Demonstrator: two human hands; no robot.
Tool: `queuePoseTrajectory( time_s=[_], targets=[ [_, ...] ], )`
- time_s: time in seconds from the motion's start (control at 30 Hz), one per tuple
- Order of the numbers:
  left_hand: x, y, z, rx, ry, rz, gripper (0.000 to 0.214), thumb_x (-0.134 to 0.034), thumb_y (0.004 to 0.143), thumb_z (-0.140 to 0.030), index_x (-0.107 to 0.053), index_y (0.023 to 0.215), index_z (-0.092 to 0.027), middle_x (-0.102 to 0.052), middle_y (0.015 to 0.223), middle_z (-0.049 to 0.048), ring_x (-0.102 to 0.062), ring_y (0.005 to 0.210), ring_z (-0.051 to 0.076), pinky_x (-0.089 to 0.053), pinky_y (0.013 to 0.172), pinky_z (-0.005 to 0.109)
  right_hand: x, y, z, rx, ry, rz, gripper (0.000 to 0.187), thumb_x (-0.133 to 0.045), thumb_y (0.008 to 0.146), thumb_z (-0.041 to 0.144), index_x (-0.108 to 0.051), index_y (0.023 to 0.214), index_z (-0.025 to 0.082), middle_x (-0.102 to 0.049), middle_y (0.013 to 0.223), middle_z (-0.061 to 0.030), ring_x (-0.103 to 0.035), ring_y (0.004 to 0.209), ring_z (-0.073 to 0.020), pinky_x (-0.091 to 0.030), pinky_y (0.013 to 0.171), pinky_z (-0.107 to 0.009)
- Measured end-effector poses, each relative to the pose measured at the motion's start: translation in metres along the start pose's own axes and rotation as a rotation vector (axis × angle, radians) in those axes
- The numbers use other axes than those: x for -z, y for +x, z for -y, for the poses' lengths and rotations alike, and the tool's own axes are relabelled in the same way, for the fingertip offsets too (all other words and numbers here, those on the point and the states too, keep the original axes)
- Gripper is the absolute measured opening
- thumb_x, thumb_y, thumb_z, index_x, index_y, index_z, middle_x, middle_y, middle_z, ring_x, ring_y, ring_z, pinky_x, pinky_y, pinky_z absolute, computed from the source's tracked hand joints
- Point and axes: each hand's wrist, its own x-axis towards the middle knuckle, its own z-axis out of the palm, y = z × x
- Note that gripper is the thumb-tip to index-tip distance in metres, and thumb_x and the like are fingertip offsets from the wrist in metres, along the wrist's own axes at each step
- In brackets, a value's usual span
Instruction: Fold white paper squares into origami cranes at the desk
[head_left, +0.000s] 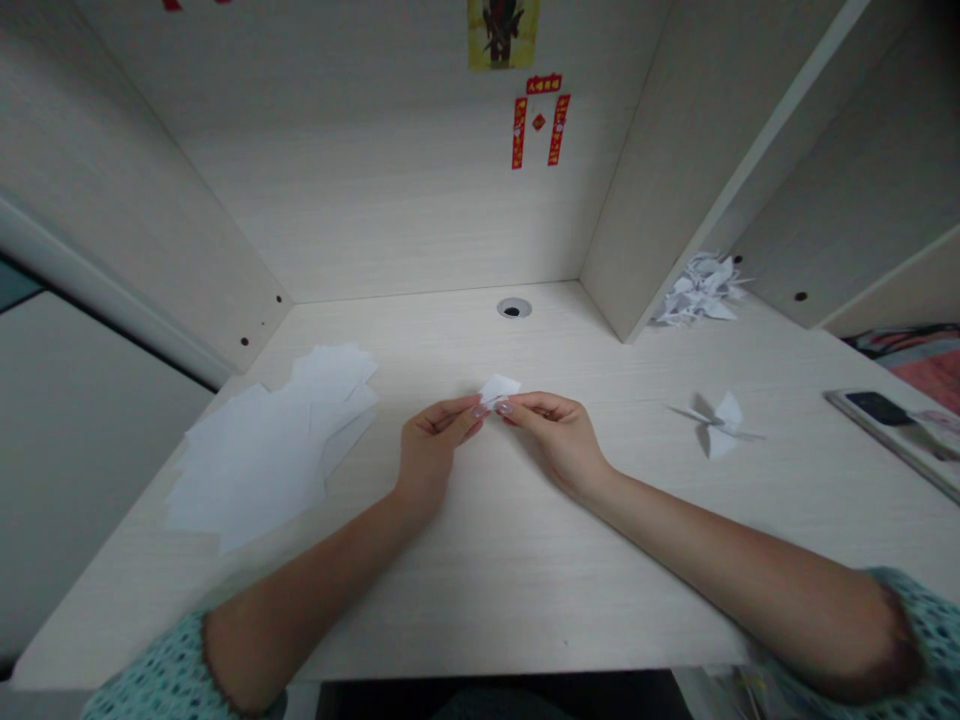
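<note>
A small folded piece of white paper (500, 386) is pinched between my two hands, a little above the middle of the desk. My left hand (439, 440) grips its left side with thumb and fingers. On the right side, my right hand (556, 432) holds it the same way, the thumb on top. Fingertips cover the paper's lower part, so its folds there are hidden. A finished-looking paper crane (721, 425) with spread wings stands to the right of my right hand. Left of my left hand lies a spread pile of white paper sheets (262, 460).
A heap of folded white paper (705, 290) sits beside the upright divider (720, 170) at the back right. A phone (900, 425) lies near the right edge on a flat object. A round cable hole (514, 308) is set at the desk's (480, 590) back.
</note>
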Motion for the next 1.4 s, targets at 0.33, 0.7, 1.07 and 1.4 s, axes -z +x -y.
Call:
queuePoseTrajectory(
  time_s=[0.33, 0.7, 1.07, 1.4],
  targets=[
    [0.002, -0.0013, -0.0006, 0.002, 0.004, 0.012, 0.04, -0.076, 0.062, -0.027, -0.068, 0.101, -0.018, -0.072, 0.084, 0.0039, -0.067, 0.083, 0.014, -0.054, 0.083, 0.029, 0.0002, 0.0008, -0.0007, -0.067, 0.062, 0.006, 0.02, -0.08, 0.057, 0.032, -0.072, 0.069, 0.019, -0.071, 0.069, -0.003, -0.063, 0.065, -0.0143, -0.052, 0.07, -0.03],
    [0.0007, -0.0012, -0.0013, 0.034, -0.006, 0.032, 0.037, -0.076, 0.062, -0.027, -0.069, 0.097, -0.017, -0.072, 0.085, 0.0037, -0.067, 0.08, 0.013, -0.053, 0.083, 0.028, -0.0004, 0.0017, -0.0014, -0.108, 0.091, -0.014, 0.021, -0.079, 0.057, 0.031, -0.069, 0.07, 0.018, -0.07, 0.067, -0.0025, -0.063, 0.063, -0.0133, -0.052, 0.067, -0.028],
    [0.0021, -0.0019, -0.0026, -0.015, 0.067, 0.082, 0.045, -0.074, 0.065, -0.029, -0.064, 0.107, -0.017, -0.072, 0.079, 0.0033, -0.067, 0.077, 0.014, -0.052, 0.081, 0.027, -0.0004, 0.0026, 0.0019, 0.005, 0.048, 0.004, 0.035, -0.079, 0.057, 0.036, -0.05, 0.066, 0.02, -0.064, 0.054, 0.0022, -0.06, 0.053, -0.0123, -0.046, 0.058, -0.027],
    [0.0096, 0.0058, -0.0056, -0.049, 0.331, 0.196, 0.035, -0.075, 0.062, -0.035, -0.068, 0.091, -0.016, -0.072, 0.083, 0.0054, -0.066, 0.077, 0.018, -0.05, 0.076, 0.028, 0.0061, 0.0062, 0.0014, 0.108, -0.188, 0.064, 0.037, -0.077, 0.06, 0.041, -0.051, 0.076, 0.02, -0.064, 0.058, 0.002, -0.057, 0.051, -0.0128, -0.04, 0.052, -0.025]
  ],
)
